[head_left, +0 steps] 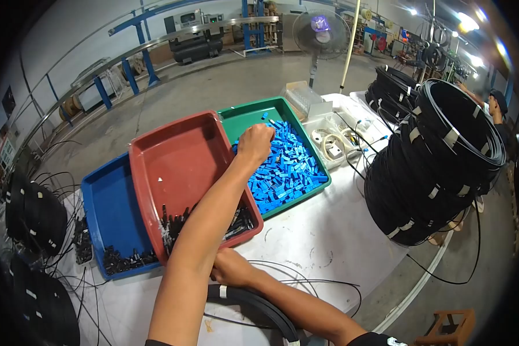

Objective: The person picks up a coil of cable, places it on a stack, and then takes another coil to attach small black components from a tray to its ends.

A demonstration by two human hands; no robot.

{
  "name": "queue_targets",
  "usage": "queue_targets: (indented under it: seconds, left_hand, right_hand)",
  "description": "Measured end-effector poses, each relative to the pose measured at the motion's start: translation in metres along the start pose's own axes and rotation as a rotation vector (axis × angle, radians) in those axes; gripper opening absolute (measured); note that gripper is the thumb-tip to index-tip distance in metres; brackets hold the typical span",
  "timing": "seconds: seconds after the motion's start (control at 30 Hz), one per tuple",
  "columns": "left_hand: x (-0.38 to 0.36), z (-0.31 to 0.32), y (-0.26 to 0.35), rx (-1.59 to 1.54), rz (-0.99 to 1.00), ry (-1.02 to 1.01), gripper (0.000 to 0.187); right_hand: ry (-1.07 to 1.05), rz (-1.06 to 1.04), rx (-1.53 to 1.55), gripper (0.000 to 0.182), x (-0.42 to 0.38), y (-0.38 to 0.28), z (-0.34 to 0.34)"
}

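My left hand (pixel 256 143) is over the green tray (pixel 325 183), its fingers curled together. What they hold, if anything, is hidden. Small blue plastic pieces (pixel 285 167) lie heaped in that tray, right beside the hand. My left forearm crosses above the red tray (pixel 176 153), which has black connector-like parts (pixel 240 224) along its near end. Lower down, my right hand (pixel 232 268) is close to the red tray's near edge, just above a coil of black cable (pixel 259 305). The left forearm covers its fingers.
A blue tray (pixel 112 199) with black parts sits partly under the red one. Tall stacks of black cable coils (pixel 432 161) stand on the right, more coils (pixel 34 216) on the left. Clear plastic boxes (pixel 328 141) are behind. A fan (pixel 321 37) and another person (pixel 495 106) are farther off.
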State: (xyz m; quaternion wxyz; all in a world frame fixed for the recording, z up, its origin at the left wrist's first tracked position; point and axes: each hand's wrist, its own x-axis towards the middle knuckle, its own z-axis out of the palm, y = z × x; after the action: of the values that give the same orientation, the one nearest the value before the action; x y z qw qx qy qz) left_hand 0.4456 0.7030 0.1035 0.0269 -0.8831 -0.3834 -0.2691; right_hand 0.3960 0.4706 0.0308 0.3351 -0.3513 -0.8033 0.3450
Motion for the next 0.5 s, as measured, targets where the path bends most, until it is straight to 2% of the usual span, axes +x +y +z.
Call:
queue_targets:
  seconds: [0.03, 0.07, 0.13, 0.17, 0.2, 0.23, 0.3, 0.37, 0.43, 0.47, 0.5]
  left_hand:
    - [-0.004, -0.01, 0.001, -0.157, -0.013, 0.073, 0.018]
    - [-0.007, -0.017, -0.003, -0.269, 0.061, 0.182, 0.024]
    - [-0.022, -0.05, -0.004, -0.342, 0.069, 0.205, 0.026]
    - [-0.032, -0.068, -0.007, -0.431, 0.072, 0.22, 0.028]
    - [-0.043, -0.079, -0.018, -0.316, 0.122, 0.243, 0.028]
    - [-0.06, -0.093, -0.022, -0.29, 0.11, 0.248, 0.028]
    - [-0.087, -0.119, -0.024, -0.466, 0.043, 0.236, 0.029]
    - [-0.124, -0.144, -0.017, -0.505, 0.013, 0.261, 0.027]
    - [-0.162, -0.158, -0.015, -0.658, -0.005, 0.367, 0.024]
    - [-0.184, -0.163, -0.013, -0.721, -0.079, 0.371, 0.023]
    - [-0.207, -0.171, -0.011, -0.715, -0.07, 0.38, 0.023]
  right_hand:
    - [-0.002, -0.015, -0.004, 0.031, 0.0, 0.003, 0.002]
    - [0.015, -0.031, 0.059, 0.032, 0.0, 0.009, 0.005]
    - [0.026, -0.061, 0.153, 0.034, 0.002, 0.002, 0.005]
    - [0.031, -0.066, -0.022, 0.032, 0.003, 0.014, 0.011]
    - [0.026, -0.079, -0.042, 0.028, 0.003, 0.015, 0.012]
    - [0.019, -0.091, -0.062, 0.025, 0.004, 0.015, 0.011]
    - [0.029, -0.109, -0.096, 0.02, 0.005, 0.019, 0.011]
    - [0.013, -0.06, -0.095, 0.021, 0.002, 0.011, 0.007]
    - [0.039, -0.11, -0.13, 0.019, 0.002, 0.015, 0.007]
    - [0.042, -0.118, -0.105, 0.019, 0.002, 0.015, 0.007]
    - [0.044, -0.124, -0.08, 0.019, 0.002, 0.015, 0.007]
